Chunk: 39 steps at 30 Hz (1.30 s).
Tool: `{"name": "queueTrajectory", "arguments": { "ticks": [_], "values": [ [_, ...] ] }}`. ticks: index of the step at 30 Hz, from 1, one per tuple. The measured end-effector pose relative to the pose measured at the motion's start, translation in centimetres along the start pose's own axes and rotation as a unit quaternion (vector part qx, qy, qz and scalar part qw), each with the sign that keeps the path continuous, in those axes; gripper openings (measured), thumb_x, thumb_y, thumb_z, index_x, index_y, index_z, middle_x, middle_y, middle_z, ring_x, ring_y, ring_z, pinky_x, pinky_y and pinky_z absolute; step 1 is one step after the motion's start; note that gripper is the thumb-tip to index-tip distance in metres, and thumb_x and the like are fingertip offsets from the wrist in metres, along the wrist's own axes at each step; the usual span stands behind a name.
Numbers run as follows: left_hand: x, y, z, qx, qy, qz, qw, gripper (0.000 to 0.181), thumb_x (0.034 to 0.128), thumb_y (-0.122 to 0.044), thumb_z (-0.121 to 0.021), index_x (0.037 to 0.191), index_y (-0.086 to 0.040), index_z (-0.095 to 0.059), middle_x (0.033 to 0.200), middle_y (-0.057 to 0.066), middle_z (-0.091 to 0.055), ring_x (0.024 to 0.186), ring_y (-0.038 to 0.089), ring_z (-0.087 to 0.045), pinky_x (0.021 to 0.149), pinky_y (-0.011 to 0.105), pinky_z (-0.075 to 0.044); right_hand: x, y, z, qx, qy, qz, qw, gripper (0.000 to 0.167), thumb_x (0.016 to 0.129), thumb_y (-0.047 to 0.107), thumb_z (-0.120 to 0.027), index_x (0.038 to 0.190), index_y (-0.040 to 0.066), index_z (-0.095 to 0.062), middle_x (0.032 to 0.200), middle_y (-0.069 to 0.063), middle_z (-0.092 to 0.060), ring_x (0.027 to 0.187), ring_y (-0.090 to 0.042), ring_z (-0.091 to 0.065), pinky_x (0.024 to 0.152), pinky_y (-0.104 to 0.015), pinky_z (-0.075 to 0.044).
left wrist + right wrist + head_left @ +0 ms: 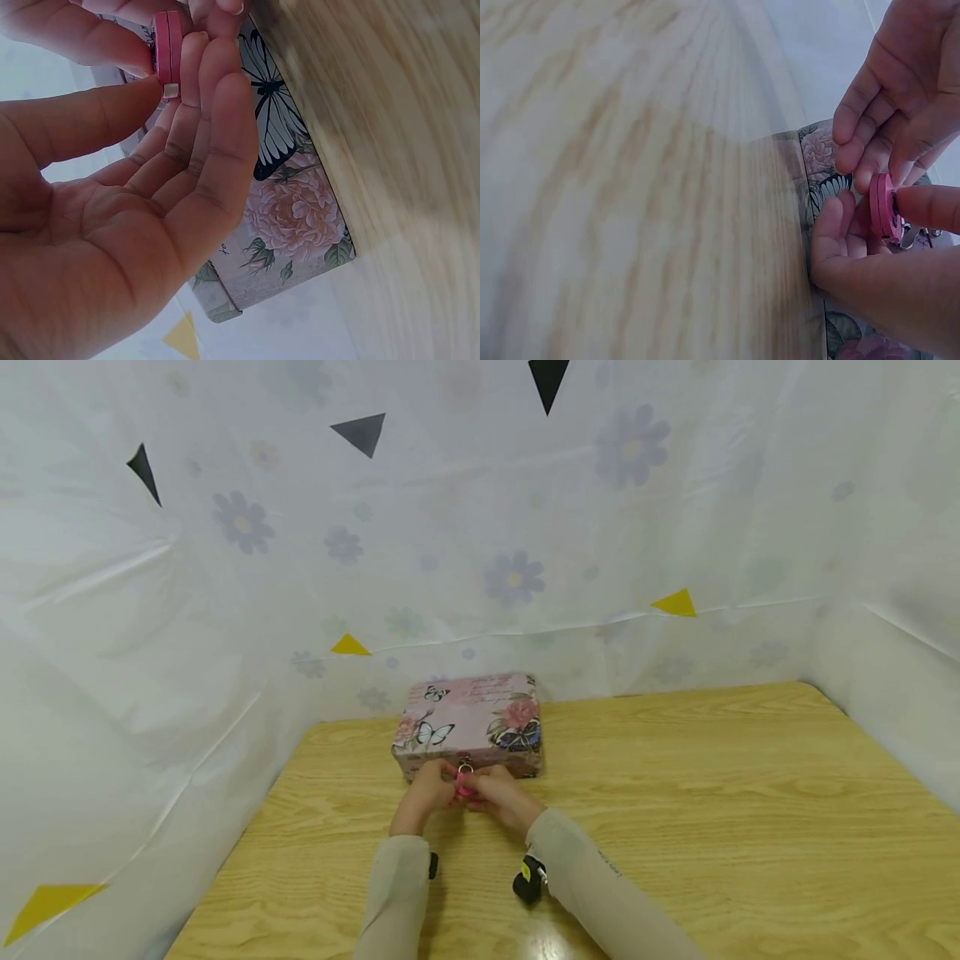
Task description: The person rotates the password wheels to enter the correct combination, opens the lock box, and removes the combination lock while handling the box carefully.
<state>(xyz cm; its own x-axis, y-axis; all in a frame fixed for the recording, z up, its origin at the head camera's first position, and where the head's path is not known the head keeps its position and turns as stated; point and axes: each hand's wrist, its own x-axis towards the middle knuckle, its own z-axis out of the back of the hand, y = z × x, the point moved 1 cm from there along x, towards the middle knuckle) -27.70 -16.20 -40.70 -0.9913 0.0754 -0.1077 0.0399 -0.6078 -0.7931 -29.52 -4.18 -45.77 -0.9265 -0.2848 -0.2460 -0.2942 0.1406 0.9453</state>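
Observation:
A pink padlock [462, 785] with a metal shackle hangs at the front clasp [464, 757] of a pink box [472, 714] printed with flowers and butterflies. The box's lid is down. My left hand [427, 792] pinches the padlock from the left, thumb against its edge near a small pale tab in the left wrist view. From the other side my right hand [507, 795] grips it, thumb on the face with small dark dials, as the right wrist view shows the padlock [883, 206]. Whether the shackle is locked cannot be seen.
The box stands near the back edge of a wood-grain table [712, 810]. White floral sheeting [450, 527] hangs behind and at both sides, with black and yellow triangles on it. A dark wrist device [529, 881] is strapped at my right cuff.

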Motion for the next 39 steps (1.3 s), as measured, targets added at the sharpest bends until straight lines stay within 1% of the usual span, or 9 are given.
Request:
{"name": "queueTrajectory", "arguments": {
  "ticks": [3, 7, 10, 16, 19, 25, 31, 33, 39],
  "values": [
    [0.07, 0.00, 0.06, 0.002, -0.001, 0.002, 1.0000, 0.021, 0.0774, 0.015, -0.049, 0.097, 0.012, -0.056, 0.076, 0.023, -0.065, 0.070, 0.031, -0.067, 0.057, 0.029, -0.052, -0.05, 0.19, 0.00, 0.001, 0.006, 0.005, 1.0000, 0.018, 0.094, -0.002, -0.051, 0.104, -0.014, -0.060, 0.078, -0.004, -0.059, 0.070, -0.011, -0.058, 0.069, -0.026, -0.052],
    [0.07, -0.01, 0.05, -0.002, 0.000, 0.005, 1.0000, 0.023, 0.0763, 0.016, -0.049, 0.098, 0.012, -0.056, 0.077, 0.023, -0.064, 0.071, 0.032, -0.067, 0.062, 0.034, -0.055, -0.22, 0.25, -0.04, 0.009, 0.012, 0.011, 0.9998, 0.019, 0.094, -0.005, -0.050, 0.106, -0.016, -0.058, 0.078, -0.004, -0.059, 0.070, -0.012, -0.058, 0.074, -0.028, -0.054],
    [0.09, -0.01, 0.00, -0.004, 0.001, 0.006, 1.0000, 0.023, 0.0759, 0.016, -0.049, 0.098, 0.012, -0.056, 0.077, 0.021, -0.064, 0.071, 0.032, -0.067, 0.063, 0.035, -0.056, -0.16, 0.12, -0.06, 0.014, 0.012, 0.015, 0.9997, 0.016, 0.092, -0.007, -0.049, 0.103, -0.015, -0.057, 0.077, -0.004, -0.058, 0.069, -0.011, -0.058, 0.074, -0.029, -0.054],
    [0.13, 0.03, -0.08, -0.002, -0.007, 0.002, 1.0000, 0.021, 0.0757, 0.016, -0.050, 0.096, 0.012, -0.056, 0.076, 0.017, -0.061, 0.069, 0.031, -0.067, 0.059, 0.030, -0.054, -0.02, 0.02, -0.02, 0.018, 0.010, 0.015, 0.9997, 0.010, 0.088, -0.009, -0.050, 0.094, -0.011, -0.057, 0.076, -0.006, -0.057, 0.067, -0.013, -0.057, 0.073, -0.029, -0.054],
    [0.10, 0.01, -0.10, -0.004, -0.011, -0.001, 0.9999, 0.020, 0.0764, 0.015, -0.051, 0.095, 0.012, -0.056, 0.076, 0.016, -0.061, 0.068, 0.030, -0.067, 0.059, 0.030, -0.055, 0.03, 0.01, 0.00, 0.022, 0.009, 0.012, 0.9997, 0.010, 0.088, -0.009, -0.051, 0.094, -0.012, -0.058, 0.076, -0.006, -0.057, 0.067, -0.013, -0.057, 0.073, -0.029, -0.054],
    [0.00, 0.05, -0.13, -0.018, -0.009, -0.001, 0.9998, 0.014, 0.0816, 0.013, -0.052, 0.096, 0.012, -0.054, 0.073, 0.020, -0.063, 0.065, 0.027, -0.067, 0.062, 0.035, -0.056, 0.05, 0.02, -0.07, 0.034, 0.002, 0.000, 0.9994, 0.017, 0.092, 0.002, -0.052, 0.100, -0.011, -0.060, 0.073, -0.003, -0.060, 0.065, -0.011, -0.059, 0.071, -0.030, -0.054],
    [0.07, 0.09, -0.09, -0.021, -0.009, 0.005, 0.9997, 0.015, 0.0807, 0.013, -0.052, 0.095, 0.012, -0.055, 0.074, 0.020, -0.064, 0.063, 0.024, -0.066, 0.060, 0.032, -0.056, 0.14, -0.06, -0.07, 0.024, 0.012, 0.001, 0.9996, 0.013, 0.092, 0.001, -0.051, 0.095, -0.008, -0.061, 0.071, -0.001, -0.059, 0.064, -0.010, -0.058, 0.070, -0.028, -0.053],
    [0.11, 0.10, -0.08, -0.019, -0.008, 0.005, 0.9998, 0.015, 0.0802, 0.013, -0.052, 0.095, 0.012, -0.055, 0.074, 0.020, -0.064, 0.064, 0.025, -0.067, 0.060, 0.032, -0.056, 0.12, -0.05, -0.05, 0.019, 0.015, 0.003, 0.9997, 0.014, 0.092, 0.000, -0.051, 0.095, -0.009, -0.061, 0.072, -0.001, -0.058, 0.066, -0.010, -0.058, 0.072, -0.029, -0.053],
    [0.13, 0.06, -0.03, -0.021, -0.006, 0.006, 0.9997, 0.016, 0.0803, 0.014, -0.050, 0.096, 0.013, -0.054, 0.075, 0.023, -0.064, 0.067, 0.031, -0.068, 0.060, 0.034, -0.056, -0.04, 0.22, -0.05, 0.005, 0.019, 0.009, 0.9998, 0.017, 0.094, -0.004, -0.048, 0.103, -0.015, -0.057, 0.080, -0.005, -0.057, 0.072, -0.012, -0.058, 0.079, -0.032, -0.054]
  ]
}}
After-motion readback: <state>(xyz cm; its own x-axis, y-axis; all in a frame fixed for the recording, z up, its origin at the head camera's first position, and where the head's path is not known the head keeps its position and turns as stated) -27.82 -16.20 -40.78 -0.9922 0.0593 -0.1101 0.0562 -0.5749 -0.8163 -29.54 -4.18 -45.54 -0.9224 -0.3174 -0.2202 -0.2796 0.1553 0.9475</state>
